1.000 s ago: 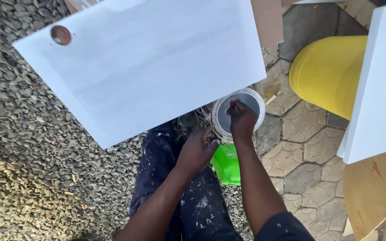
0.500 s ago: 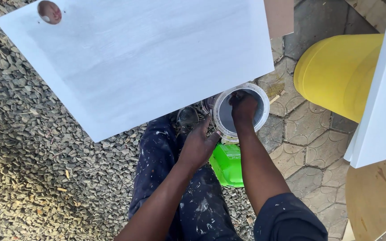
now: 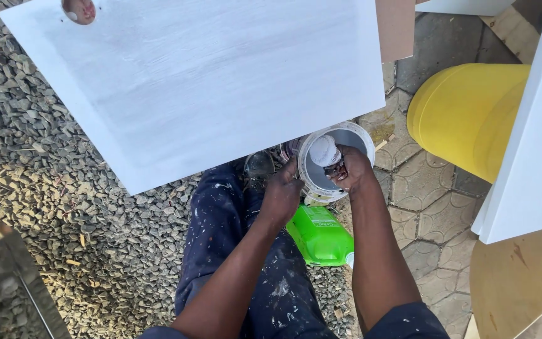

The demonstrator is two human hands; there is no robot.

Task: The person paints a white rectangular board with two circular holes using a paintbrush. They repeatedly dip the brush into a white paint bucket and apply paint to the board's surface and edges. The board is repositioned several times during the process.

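White paint coats a rag [image 3: 324,150] gripped in the clenched fingers of the right hand [image 3: 351,168], which holds it over the mouth of a small white bucket [image 3: 359,134]. The left hand [image 3: 281,191] curls its fingers around the bucket's near rim, steadying it just beside the right fingers. Below both hands lies a green plastic can [image 3: 319,235] on its side, close under the left wrist and next to paint-spattered dark trousers [image 3: 221,232]. Beyond the fingertips a large white-painted board [image 3: 202,81] spans the view, with a round hole [image 3: 79,9] near its far left corner. Well to the right of the right hand stand a yellow drum [image 3: 465,116] and another white board [image 3: 534,138], on paving stones [image 3: 431,201]; grey gravel [image 3: 64,207] spreads to the left.
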